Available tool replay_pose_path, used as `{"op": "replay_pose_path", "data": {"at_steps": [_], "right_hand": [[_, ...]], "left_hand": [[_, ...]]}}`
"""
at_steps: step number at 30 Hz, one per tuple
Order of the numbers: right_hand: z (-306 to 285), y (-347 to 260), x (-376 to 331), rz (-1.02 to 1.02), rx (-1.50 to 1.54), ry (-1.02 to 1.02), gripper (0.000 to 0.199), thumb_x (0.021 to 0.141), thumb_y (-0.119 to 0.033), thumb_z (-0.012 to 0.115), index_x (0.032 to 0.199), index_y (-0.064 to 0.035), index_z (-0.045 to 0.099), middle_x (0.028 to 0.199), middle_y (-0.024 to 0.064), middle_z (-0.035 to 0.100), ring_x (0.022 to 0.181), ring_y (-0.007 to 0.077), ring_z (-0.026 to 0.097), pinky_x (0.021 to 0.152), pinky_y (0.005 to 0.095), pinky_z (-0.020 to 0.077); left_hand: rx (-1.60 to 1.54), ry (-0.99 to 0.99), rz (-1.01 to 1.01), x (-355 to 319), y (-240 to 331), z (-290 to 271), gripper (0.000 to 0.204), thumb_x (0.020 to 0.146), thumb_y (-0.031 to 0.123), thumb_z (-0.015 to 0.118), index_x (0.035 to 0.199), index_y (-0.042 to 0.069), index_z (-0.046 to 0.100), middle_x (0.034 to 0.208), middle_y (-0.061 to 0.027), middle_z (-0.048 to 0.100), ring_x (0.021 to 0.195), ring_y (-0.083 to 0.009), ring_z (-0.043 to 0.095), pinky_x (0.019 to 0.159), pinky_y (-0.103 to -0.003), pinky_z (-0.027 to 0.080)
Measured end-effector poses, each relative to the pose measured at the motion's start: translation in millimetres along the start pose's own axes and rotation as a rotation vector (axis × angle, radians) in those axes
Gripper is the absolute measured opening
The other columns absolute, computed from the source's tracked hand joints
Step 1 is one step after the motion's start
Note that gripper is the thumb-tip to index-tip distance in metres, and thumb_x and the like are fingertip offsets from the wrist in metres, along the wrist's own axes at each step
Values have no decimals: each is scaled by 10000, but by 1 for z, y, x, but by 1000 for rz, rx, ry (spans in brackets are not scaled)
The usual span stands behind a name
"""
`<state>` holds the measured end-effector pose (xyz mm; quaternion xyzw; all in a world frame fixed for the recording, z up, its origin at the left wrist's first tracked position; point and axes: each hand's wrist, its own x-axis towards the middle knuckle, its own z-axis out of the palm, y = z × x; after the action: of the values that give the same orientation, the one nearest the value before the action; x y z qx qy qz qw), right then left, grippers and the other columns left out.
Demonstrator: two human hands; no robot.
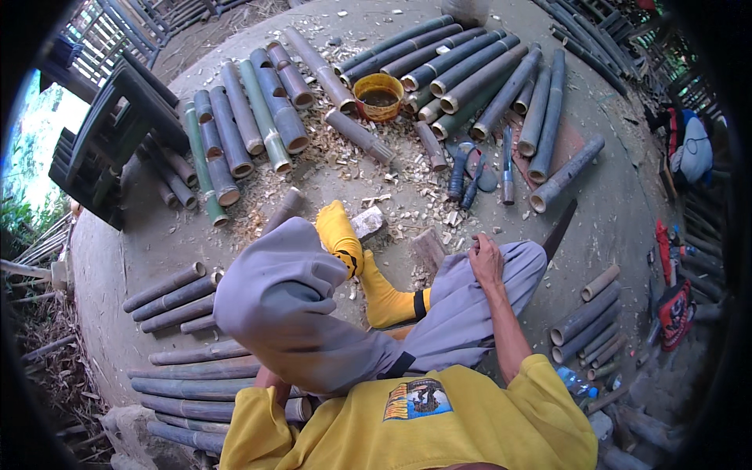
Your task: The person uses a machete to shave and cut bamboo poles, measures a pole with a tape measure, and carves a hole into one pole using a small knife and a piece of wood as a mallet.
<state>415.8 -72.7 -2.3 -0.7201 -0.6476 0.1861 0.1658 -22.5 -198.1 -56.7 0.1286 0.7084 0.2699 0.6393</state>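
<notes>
A person wears a short-sleeved yellow shirt [501,423] at six o'clock, its square print [427,399] dark and blue; grey trousers [278,282] spanning four to eight; black-banded yellow socks [385,296] near centre.

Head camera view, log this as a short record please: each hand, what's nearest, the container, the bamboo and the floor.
Left hand: not in view
Right hand: resting on the grey trousers at the right knee; no held thing shows
Nearby: long dark blade-shaped object, just past the right knee
Container: yellow tub, dark contents, ahead among the bamboo
Bamboo: cut bamboo tubes, in groups ahead and on both sides
Floor: pale wood chips scattered ahead of the feet
Footwear: yellow socks
</notes>
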Motion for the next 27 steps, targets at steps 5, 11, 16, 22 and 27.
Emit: {"op": "replay_pose_path", "data": {"at_steps": [5,11,16,22,27], "right_hand": [[-2,-6,-3,-65,-47,-15,240,801,-124,579,1030,-56,605,956,183,655,860,372,637,738,466,502],[-8,-20,-6,-80,-65,-2,231,794,-135,587,1010,-59,619,903,185,670,833,379,642,735,469,502],[-13,-30,-2,-121,-79,3,228,790,-137,593,1005,-69,623,861,193,668,817,377,645,725,471,500],[-22,-57,-4,-149,-10,-18,230,795,-136,595,1016,-77,619,841,173,668,795,361,647,700,463,497],[-46,-90,-14,-242,46,9,229,811,-142,594,1029,-76,615,798,146,659,760,344,645,676,448,494]], "left_hand": [[23,15,-60,-27,-42,-15,312,886,155,617,1150,1,555,995,-75,604,844,-171,619,732,-309,522],[31,18,-58,-41,-58,-14,322,883,158,622,1154,-1,550,998,-77,605,846,-173,621,732,-313,525],[33,32,-35,-46,-60,-12,331,880,161,626,1157,-2,547,1001,-79,605,847,-174,622,731,-316,527],[15,75,-23,-58,-65,-13,342,876,164,631,1161,-3,543,1005,-81,605,849,-175,623,730,-320,530],[7,109,-30,-65,-69,-14,351,873,167,635,1164,-4,539,1008,-82,606,850,-176,624,730,-323,532]]}}
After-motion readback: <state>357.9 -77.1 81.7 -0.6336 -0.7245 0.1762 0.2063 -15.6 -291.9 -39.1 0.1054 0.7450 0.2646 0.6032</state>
